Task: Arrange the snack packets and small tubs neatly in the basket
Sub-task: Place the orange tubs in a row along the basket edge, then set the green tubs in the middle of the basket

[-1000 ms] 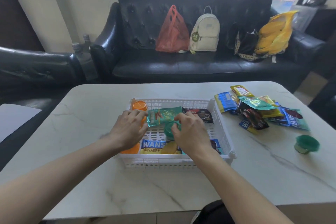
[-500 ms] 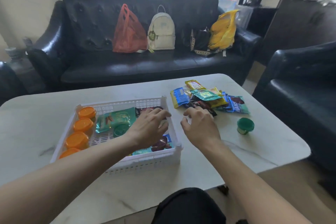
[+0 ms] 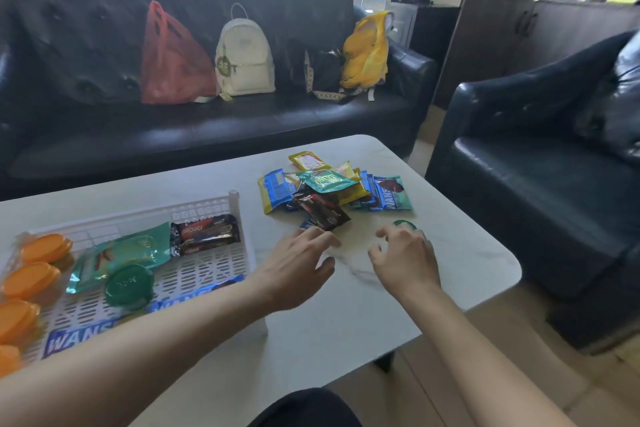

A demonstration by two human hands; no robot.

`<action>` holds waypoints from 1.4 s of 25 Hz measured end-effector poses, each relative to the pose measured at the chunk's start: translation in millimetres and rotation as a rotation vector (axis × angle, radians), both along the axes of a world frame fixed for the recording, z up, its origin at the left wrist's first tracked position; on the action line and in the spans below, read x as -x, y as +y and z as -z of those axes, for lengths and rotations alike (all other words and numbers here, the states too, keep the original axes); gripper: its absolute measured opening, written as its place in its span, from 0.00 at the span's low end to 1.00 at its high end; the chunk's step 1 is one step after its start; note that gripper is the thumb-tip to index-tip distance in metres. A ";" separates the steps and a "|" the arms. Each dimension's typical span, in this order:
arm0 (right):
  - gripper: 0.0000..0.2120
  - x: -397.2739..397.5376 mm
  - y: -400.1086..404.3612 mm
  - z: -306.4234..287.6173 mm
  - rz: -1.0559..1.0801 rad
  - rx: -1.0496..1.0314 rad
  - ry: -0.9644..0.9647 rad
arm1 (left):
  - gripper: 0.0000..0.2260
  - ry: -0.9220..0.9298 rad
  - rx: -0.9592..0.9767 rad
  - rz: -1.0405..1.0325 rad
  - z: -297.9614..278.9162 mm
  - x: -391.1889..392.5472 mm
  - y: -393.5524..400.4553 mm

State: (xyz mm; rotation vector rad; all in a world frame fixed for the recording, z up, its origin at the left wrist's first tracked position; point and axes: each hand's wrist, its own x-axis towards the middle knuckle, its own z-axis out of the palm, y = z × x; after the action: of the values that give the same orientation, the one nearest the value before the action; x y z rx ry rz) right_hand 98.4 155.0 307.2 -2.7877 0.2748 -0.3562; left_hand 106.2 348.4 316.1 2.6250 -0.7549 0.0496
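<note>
A white slotted basket [image 3: 138,215] sits on the left of the marble table [image 3: 346,315]. Inside it are several orange tubs [image 3: 31,279] in a row along the left wall, a teal packet [image 3: 121,255], a green tub [image 3: 129,286], a dark brown packet [image 3: 206,234] and blue packets [image 3: 79,338]. A loose pile of snack packets [image 3: 329,189] lies to the right of the basket. My left hand [image 3: 298,267] hovers open beside the basket, near the pile's black packet [image 3: 320,210]. My right hand [image 3: 407,258] is spread, its fingers curled over a second green tub [image 3: 404,224], which is mostly hidden.
A black sofa [image 3: 207,135] behind the table holds a red bag [image 3: 173,62], a white backpack [image 3: 244,59] and a yellow bag [image 3: 365,48]. A black armchair [image 3: 536,166] stands close to the table's right edge.
The view has swung right. My left hand has left the basket and moved toward the pile. My right hand has reached right, from the pile over to the green tub on the table.
</note>
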 end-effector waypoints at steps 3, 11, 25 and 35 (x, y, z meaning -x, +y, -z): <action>0.18 -4.0 -13.4 9.2 0.038 0.076 -0.052 | 0.16 0.044 -0.002 0.035 12.5 -7.5 -23.9; 0.37 -29.7 -40.5 34.3 0.211 -0.064 0.061 | 0.18 0.114 0.064 0.055 33.1 -21.0 -54.6; 0.24 -30.3 -17.2 26.4 0.085 -0.226 0.033 | 0.19 0.094 0.113 0.009 35.5 -30.2 -43.7; 0.29 -23.5 50.7 -20.4 -0.194 -0.333 -0.133 | 0.24 -0.126 0.275 -0.147 8.1 -32.7 -0.5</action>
State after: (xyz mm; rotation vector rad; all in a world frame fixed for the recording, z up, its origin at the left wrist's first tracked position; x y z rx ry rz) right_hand 121.9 205.7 327.6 -2.4258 0.0275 -0.4045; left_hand 138.9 347.9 308.0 2.4246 -0.5499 0.3389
